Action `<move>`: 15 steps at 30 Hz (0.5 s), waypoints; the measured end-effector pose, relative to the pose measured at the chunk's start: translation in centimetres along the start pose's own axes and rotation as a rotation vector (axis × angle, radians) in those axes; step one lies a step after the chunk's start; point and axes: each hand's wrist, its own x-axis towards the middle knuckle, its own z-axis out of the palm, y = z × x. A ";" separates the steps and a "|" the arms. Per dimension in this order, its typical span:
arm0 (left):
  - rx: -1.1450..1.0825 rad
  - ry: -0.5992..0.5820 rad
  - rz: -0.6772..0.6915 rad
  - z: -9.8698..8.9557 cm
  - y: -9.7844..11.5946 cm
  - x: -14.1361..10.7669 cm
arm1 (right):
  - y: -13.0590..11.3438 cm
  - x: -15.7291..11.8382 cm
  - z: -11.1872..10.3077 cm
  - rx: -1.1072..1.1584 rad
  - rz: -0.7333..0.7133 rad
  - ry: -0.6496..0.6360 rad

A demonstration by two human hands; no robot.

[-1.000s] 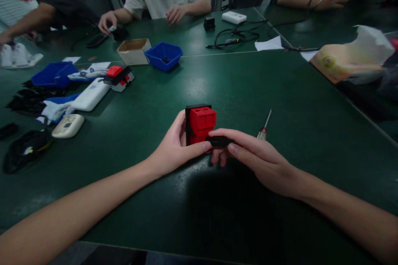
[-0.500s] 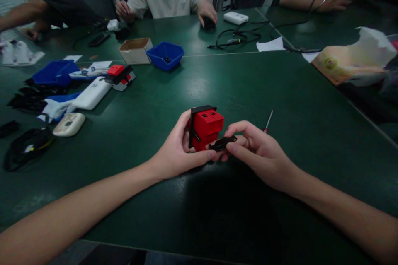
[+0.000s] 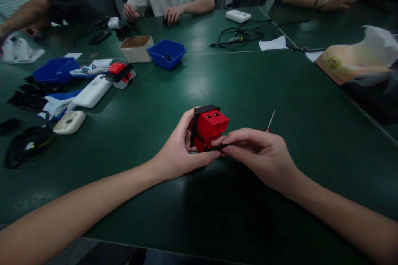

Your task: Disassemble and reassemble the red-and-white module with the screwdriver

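Observation:
A red block-shaped part point(image 3: 212, 124) with a black frame point(image 3: 194, 129) along its left and top edges is held just above the green table. My left hand point(image 3: 182, 149) is wrapped round its left side, thumb stretched along the bottom. My right hand point(image 3: 258, 149) pinches a thin black piece point(image 3: 220, 146) between thumb and fingers, seen edge-on against the lower front of the red part. Whether the black piece is seated in it cannot be made out. Behind my right hand lies a screwdriver point(image 3: 271, 121), its handle partly hidden.
A blue bin point(image 3: 167, 54) and a cardboard box point(image 3: 136, 49) stand further back. At left lie a red, black and white assembly point(image 3: 120, 75), a white case point(image 3: 93, 92), another blue bin point(image 3: 56, 70) and a coiled cable point(image 3: 27, 145). People sit across the table point(image 3: 311, 103).
The black piece has turned from face-on to edge-on and sits against the red part, which has tilted slightly. Across the table, a person's hand on a black object has moved left.

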 end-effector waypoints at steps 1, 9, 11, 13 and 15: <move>-0.002 0.004 0.004 0.0 -0.1 0.0 | 0.0 0.0 0.0 -0.010 -0.001 -0.001; 0.015 -0.003 0.021 0.0 -0.1 0.1 | -0.1 0.1 0.0 -0.020 0.005 0.026; 0.023 -0.002 0.027 0.0 -0.2 0.0 | -0.2 0.1 0.1 -0.007 0.001 0.035; 0.024 0.006 0.028 0.0 -0.3 0.0 | -0.3 0.0 0.2 -0.009 -0.002 0.043; 0.013 0.013 0.023 0.1 -0.3 -0.1 | -0.3 0.0 0.2 -0.017 -0.004 0.053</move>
